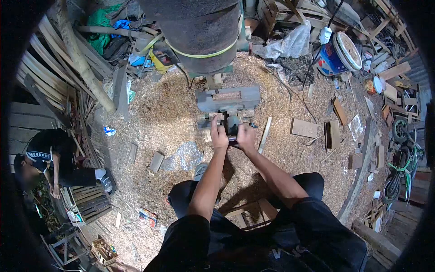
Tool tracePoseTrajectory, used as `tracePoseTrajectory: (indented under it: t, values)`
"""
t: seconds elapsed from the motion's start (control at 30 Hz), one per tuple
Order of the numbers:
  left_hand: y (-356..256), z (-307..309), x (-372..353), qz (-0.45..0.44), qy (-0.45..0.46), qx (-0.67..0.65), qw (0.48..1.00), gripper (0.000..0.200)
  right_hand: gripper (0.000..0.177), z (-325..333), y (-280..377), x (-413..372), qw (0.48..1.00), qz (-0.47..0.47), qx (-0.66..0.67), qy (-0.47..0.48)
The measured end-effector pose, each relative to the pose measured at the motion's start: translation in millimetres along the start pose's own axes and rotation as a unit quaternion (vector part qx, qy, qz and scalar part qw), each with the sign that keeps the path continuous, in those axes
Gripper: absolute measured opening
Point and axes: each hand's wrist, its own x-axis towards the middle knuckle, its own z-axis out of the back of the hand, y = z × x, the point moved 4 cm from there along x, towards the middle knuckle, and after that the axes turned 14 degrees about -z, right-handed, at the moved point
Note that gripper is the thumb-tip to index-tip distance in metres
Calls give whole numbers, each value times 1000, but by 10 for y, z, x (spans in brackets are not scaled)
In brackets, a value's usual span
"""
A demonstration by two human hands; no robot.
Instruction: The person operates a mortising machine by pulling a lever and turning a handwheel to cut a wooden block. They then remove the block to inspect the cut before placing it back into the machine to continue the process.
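Both my hands reach forward to a dark tool with a rounded grey top (233,124), low over the sawdust-covered floor. My left hand (219,132) is closed round its left side. On its right side my right hand (246,137) is closed too. Just beyond the tool lies a grey metal plate (208,100) with a rectangular slot holding wood shavings. Short wood blocks (245,113) sit between the plate and my hands. The tool's underside is hidden.
A large dark cylinder (201,36) stands ahead. Wood pieces (304,128) lie at right, near a paint bucket (333,59) and a small green motorbike (401,165). At left a person (59,158) bends beside stacked slats (88,199).
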Motion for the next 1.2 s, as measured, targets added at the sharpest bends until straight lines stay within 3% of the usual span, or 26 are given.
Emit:
tracePoseTrajectory:
  t: [0.13,0.27,0.3,0.33,0.4,0.43,0.47,0.53,0.73,0.8,0.87,0.97,1.07,1.1,1.2]
  values:
    - [-377,-5,143,-71,73,194,976,43,30,11,-397,24,994,-17,101,26]
    - [-199,-8,115,-41,19,7,999,45,30,1,-319,-38,989,-22,139,-39]
    - [-207,-14,120,-76,16,15,997,48,30,14,-305,-47,993,90,31,-74]
    - [-179,-21,149,-74,17,13,997,48,30,-38,-358,-3,992,96,9,-78]
    - [-172,-13,95,-61,22,8,998,48,31,-78,-477,-35,990,101,-40,-85]
    - [-135,3,82,-61,30,-7,998,48,31,-11,-318,-47,999,17,-3,-38]
    - [-111,14,79,-82,17,-78,993,47,31,-5,-191,-84,998,22,-37,-36]
    - [14,29,37,-64,-5,-65,996,47,31,-24,-79,-65,993,37,-104,-37]
    - [63,51,-27,-15,3,-11,1000,44,28,-25,-112,-86,997,42,-42,-42]
    - [299,53,-146,63,13,-33,997,41,27,32,-43,-96,998,33,-42,-20]
    - [216,53,-93,77,18,-12,997,38,32,16,-138,-62,998,41,-36,8]
    - [-83,211,30,11,4,104,995,27,34,31,-101,-23,997,36,-54,39]
    - [-1169,487,517,38,-51,54,996,23,26,242,365,0,994,102,-46,-7]
    - [-1139,580,617,4,-80,45,996,25,22,337,614,-14,997,71,-40,-11]
    - [-2127,898,1276,-28,-143,-2,989,29,24,479,1414,55,999,7,45,-10]
